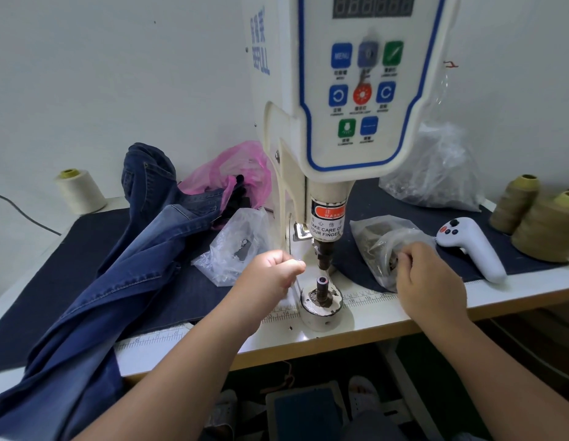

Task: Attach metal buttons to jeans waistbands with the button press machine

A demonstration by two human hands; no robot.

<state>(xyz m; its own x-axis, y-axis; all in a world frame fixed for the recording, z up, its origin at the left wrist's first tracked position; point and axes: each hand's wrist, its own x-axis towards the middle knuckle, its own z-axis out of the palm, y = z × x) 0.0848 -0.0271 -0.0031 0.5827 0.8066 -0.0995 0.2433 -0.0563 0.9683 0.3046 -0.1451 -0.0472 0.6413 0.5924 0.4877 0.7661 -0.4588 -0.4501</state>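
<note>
Head view, looking down over both forearms at a white table with a printed ruler along its front edge. Left hand curled into a loose fist just left of the button press machine, thumb and fingertips pinched together at the tip (something small possibly held there, too small to tell). Just right of that hand and slightly below, the lower die post standing upright on its round metal base; directly above the post, the dark upper punch under a red warning label. Right hand reaching into the mouth of a clear plastic bag of metal buttons, fingers curled inside the bag around its contents, exact grip hidden by the plastic. Beyond and right of that hand, a white handheld controller lying on the dark mat. Farther right, olive thread cones. Left of the left hand, a second clear bag of small parts, then blue jeans draped across the table and over its front edge. Behind the jeans, a pink plastic bag; far left, a cream thread cone.
</note>
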